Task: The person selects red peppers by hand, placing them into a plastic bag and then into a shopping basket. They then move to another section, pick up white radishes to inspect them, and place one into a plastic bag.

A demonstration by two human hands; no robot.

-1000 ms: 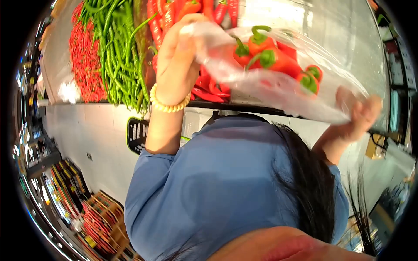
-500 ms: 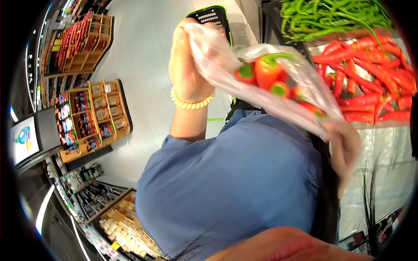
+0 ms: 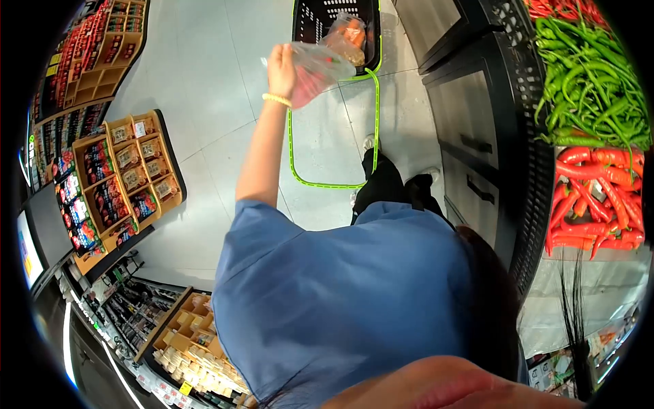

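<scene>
Pinching the gathered end of a clear, thin plastic bag (image 3: 320, 63) that holds red-orange peppers (image 3: 351, 34), your left hand (image 3: 281, 68) is stretched out at arm's length over the grey floor, fingers clenched around the film. The bag trails away from your fingers toward the black plastic shopping basket (image 3: 304, 20) with the green rim. Its long axis runs from your fist to the basket's near edge, and the heavy end, where the peppers bunch, overlaps the basket's opening in this view. Whether that end rests inside the basket or hangs just above it cannot be told from here.

The basket's long green loop handle (image 3: 374, 116) reaches back toward your feet. A bracelet of pale beads (image 3: 276, 99) sits on your wrist. Your left hand is the only one near the bag; the right hand is out of view, so its fingers cannot be judged. The basket's far end is cut off at the picture's top edge. To your right, the dark produce stand holds long green chillies (image 3: 586, 82) and long red chillies (image 3: 599, 198).
</scene>
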